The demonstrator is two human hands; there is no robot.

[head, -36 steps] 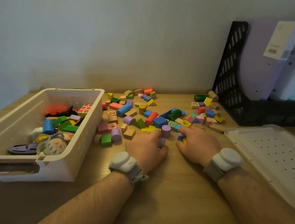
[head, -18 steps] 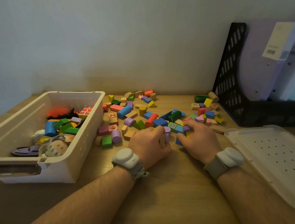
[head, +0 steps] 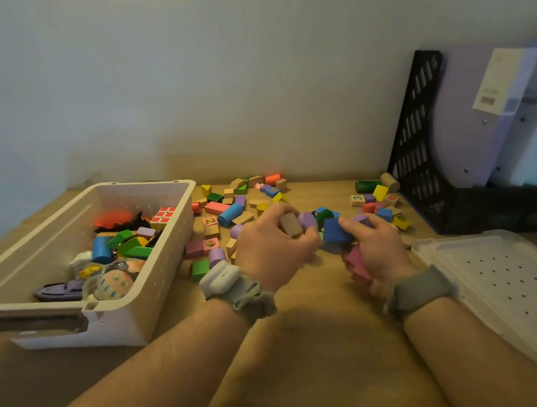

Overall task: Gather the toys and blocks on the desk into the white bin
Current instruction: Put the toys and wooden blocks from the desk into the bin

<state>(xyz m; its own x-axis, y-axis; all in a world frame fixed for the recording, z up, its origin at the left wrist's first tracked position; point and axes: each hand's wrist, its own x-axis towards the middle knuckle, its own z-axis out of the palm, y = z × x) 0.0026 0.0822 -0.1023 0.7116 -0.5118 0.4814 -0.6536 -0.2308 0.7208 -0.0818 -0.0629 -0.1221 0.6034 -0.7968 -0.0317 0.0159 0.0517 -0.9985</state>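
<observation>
Two bare forearms reach forward over a wooden desk [head: 307, 362], each wrist wearing a band with a small device. The left hand [head: 271, 248] is curled closed around a tan wooden block [head: 290, 224] and a lilac cylinder [head: 307, 221], held just above the desk. The right hand [head: 378, 252], just beside it, clutches several blocks: a blue cube [head: 334, 233] pinched at the fingertips and a pink block [head: 357, 263] in the palm. To the right lies a clear perforated lid [head: 511, 279]. To the left sits the white bin [head: 134, 312], already holding blocks, a puzzle cube [head: 163, 216], a purple toy boat [head: 60, 290] and a doll-faced soft toy [head: 113, 281]. Beyond the hands, many coloured blocks [head: 229, 215] are scattered across the desk towards the wall. At the far right stands a black file holder [head: 418, 144] with folders.
</observation>
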